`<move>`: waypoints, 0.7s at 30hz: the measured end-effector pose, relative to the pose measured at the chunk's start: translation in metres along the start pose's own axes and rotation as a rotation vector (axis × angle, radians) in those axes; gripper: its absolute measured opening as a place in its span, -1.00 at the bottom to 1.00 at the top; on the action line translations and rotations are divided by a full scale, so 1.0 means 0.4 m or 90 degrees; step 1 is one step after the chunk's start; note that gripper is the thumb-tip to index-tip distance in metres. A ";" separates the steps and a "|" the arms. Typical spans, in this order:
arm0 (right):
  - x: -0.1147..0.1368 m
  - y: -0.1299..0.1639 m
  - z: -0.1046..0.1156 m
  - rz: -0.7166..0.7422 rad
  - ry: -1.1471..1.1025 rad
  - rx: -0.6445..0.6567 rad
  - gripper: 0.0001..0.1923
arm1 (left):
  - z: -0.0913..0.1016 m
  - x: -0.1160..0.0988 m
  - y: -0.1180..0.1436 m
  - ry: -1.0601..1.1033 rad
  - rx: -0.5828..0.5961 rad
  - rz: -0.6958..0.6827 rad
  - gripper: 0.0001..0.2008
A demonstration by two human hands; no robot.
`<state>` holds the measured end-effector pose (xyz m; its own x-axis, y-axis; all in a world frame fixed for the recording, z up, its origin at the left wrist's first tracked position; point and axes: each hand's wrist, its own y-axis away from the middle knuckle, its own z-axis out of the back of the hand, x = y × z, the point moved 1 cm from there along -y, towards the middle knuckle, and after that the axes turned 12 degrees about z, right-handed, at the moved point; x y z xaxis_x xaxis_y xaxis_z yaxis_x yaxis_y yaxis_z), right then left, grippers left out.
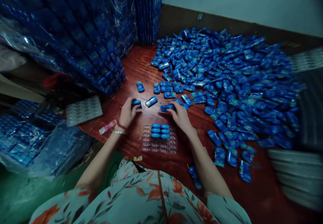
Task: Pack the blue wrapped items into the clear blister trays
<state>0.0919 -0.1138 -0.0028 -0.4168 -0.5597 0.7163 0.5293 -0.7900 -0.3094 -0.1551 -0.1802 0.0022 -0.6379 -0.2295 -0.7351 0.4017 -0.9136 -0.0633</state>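
Left hand [128, 112]: closed around 1 small blue packet [136, 102], held at the fingertips just above the red-brown table [136, 65]. A bracelet sits on that wrist.

Right hand [179, 115]: fingers curled over a second blue packet [167, 107], which it grips at the table surface, close to the near edge of the loose pile.

Between and just below both hands lies a clear plastic tray [158, 143] with moulded pockets. Its upper rows hold 6 blue pieces [160, 131] in 2 columns of 3; the remaining pockets show bare plastic.

A stray packet [151, 101] lies on the table between the 2 hands, tilted, touching neither.

Surroundings — a large heap of blue packets [227, 82] covers the table to the right and ahead. Stacked filled trays in plastic wrap [96, 38] stand at upper left, leaning. A second clear tray [84, 110] rests at the left table edge, with a small pink wrapper [108, 126] near it. Bagged blue goods [30, 139] lie lower left, off the table. The person wears a floral garment [151, 197].
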 end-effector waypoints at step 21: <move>0.184 0.313 0.022 0.263 0.179 0.150 -0.69 | -0.031 -0.022 0.317 -0.063 0.117 -0.390 -0.73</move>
<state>0.1342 -0.2518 0.0166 -0.3034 -0.8819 0.3609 0.8285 -0.4312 -0.3573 -0.0902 -0.2900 -0.0078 -0.7766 0.3301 -0.5366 -0.1683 -0.9295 -0.3282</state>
